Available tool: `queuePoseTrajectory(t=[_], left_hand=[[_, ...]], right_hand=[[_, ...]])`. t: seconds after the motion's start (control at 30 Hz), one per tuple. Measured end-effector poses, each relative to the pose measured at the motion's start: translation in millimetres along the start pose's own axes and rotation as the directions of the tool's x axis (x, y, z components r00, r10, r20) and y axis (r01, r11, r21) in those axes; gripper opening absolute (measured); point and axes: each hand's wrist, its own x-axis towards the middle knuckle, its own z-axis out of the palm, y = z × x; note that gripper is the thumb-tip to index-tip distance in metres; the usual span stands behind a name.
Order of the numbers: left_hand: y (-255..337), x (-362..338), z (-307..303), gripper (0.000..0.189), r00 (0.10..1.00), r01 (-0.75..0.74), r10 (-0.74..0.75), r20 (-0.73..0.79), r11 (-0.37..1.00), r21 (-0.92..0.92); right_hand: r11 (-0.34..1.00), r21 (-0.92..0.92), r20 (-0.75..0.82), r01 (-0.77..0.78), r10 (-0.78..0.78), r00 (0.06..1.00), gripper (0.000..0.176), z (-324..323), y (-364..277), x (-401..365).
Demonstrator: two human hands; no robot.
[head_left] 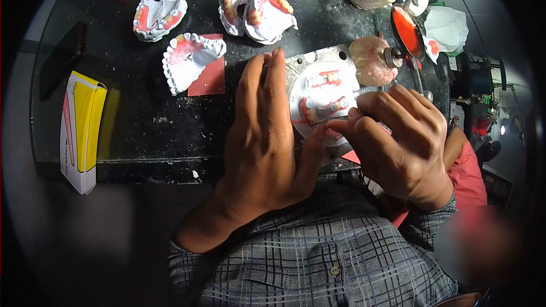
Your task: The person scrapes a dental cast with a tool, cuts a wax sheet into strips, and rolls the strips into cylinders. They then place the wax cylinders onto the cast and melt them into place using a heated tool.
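A metal articulator plate [331, 54] holds a white plaster dental model [325, 88] with pink wax and teeth on it. My left hand [259, 142] lies along the plate's left side, its fingers stretched out and its thumb near the model's lower edge. My right hand [398, 139] is closed at the model's lower right, pinched on a thin tool [335, 117] whose tip reaches over the wax. Most of the tool is hidden by the fingers.
Plaster models with teeth [159, 18], [185, 59], [268, 16] stand on the dark table [136, 119]. A yellow and white box [82, 131] is at the left. Beyond my right hand are a round burner [372, 59] and a ladle of red wax [408, 31]. Another person's arm [455, 145] shows at right.
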Motion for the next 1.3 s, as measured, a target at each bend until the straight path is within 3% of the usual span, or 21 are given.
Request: queuePoseTrajectory(t=[0.17,0.2,0.3,0.43,0.5,0.63,0.73,0.83,0.9,0.97,1.07,1.2,1.23,1.27,1.3], left_hand=[[6.9,2.7,-4.3,0.089,1.000,0.017,-0.018,-0.008,0.999,-0.030],[4.8,2.8,-4.1,0.089,1.000,0.007,-0.007,-0.008,1.000,-0.027],[2.0,3.3,-6.2,0.079,1.000,0.015,-0.015,-0.017,0.999,-0.033],[12.5,-5.2,-18.0,0.067,0.995,0.084,-0.085,-0.059,0.996,-0.020],[20.1,-12.5,-21.7,0.058,0.992,0.091,-0.079,-0.099,0.989,0.114],[26.5,-20.1,-18.7,0.043,0.980,0.105,-0.068,-0.190,0.976,0.192],[33.4,-12.2,-21.2,0.044,0.984,0.117,-0.073,-0.161,0.952,0.283],[37.5,9.2,-19.4,0.052,0.992,-0.010,0.052,-0.118,0.942,0.335],[39.9,25.3,-21.8,0.062,0.981,-0.194,0.162,0.107,0.857,0.477],[42.2,35.4,-21.4,0.065,0.952,-0.269,0.146,0.267,0.814,0.515],[45.8,41.3,-17.5,0.057,0.924,-0.295,0.132,0.360,0.843,0.450],[65.8,41.3,-19.8,0.042,0.859,-0.465,0.347,0.378,0.838,0.287],[80.7,43.2,-20.0,0.035,0.868,-0.434,0.365,0.336,0.887,0.158],[91.0,34.2,-4.4,0.018,0.913,-0.396,0.388,0.123,0.917,0.048],[103.9,35.8,-6.0,0.005,0.914,-0.395,0.396,0.085,0.918,-0.027]], right_hand=[[0.996,0.005,-0.164,0.092,-0.090,0.982,0.036,8.1,14.5,-8.6],[0.995,0.039,-0.323,0.095,-0.077,0.943,0.032,16.4,19.6,-13.0],[0.994,0.068,-0.379,-0.088,0.108,0.919,0.034,9.1,20.6,-32.5],[0.962,0.171,-0.335,-0.212,0.259,0.906,0.032,-0.6,15.4,-53.9],[0.945,0.231,-0.304,-0.234,0.298,0.905,0.031,-4.5,15.5,-58.6],[0.913,0.305,-0.299,-0.273,0.364,0.882,0.029,2.2,22.9,-62.6],[0.889,0.339,-0.260,-0.308,0.403,0.878,0.028,9.3,25.4,-65.4],[0.868,0.376,-0.239,-0.324,0.428,0.872,0.028,14.3,24.3,-70.0],[0.863,0.372,-0.216,-0.342,0.439,0.872,0.027,13.9,25.3,-71.1],[0.853,0.377,-0.209,-0.360,0.457,0.864,0.026,14.6,25.1,-72.7],[0.845,0.383,-0.195,-0.373,0.468,0.862,0.025,16.9,27.3,-75.8],[0.814,0.414,-0.161,-0.408,0.507,0.847,0.024,21.5,28.4,-78.5],[0.799,0.434,-0.147,-0.416,0.519,0.842,0.023,20.5,27.2,-77.6],[0.818,0.414,-0.164,-0.399,0.499,0.851,0.023,22.5,27.1,-77.3],[0.839,0.390,-0.192,-0.379,0.477,0.858,0.023,24.6,27.9,-77.3]])
